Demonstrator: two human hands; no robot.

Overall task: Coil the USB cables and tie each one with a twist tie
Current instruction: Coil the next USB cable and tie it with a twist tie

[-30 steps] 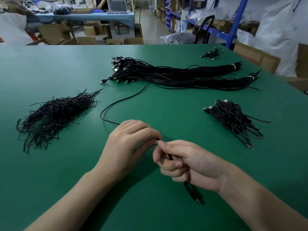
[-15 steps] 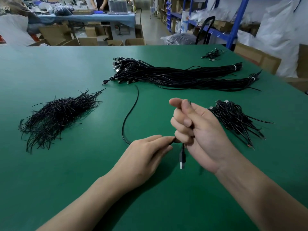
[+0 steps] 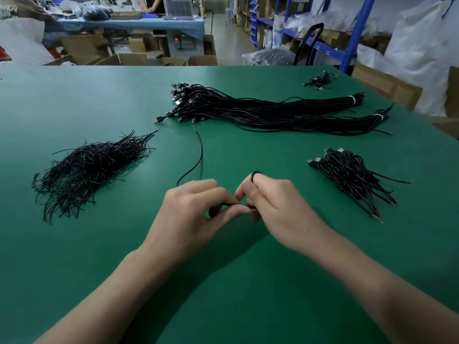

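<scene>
Pinching USB cable (image 3: 199, 155) over tabletop (image 3: 99, 256): left hand (image 3: 191, 212) fingers clamped on strand, right hand (image 3: 278, 207) fingers curled round its loop.

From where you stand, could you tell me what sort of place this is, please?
Probably a packing workshop or warehouse: a green worktable carries bulk bundles of black cables and a heap of twist ties, while blue storage shelves and cardboard boxes stand behind it.
</scene>
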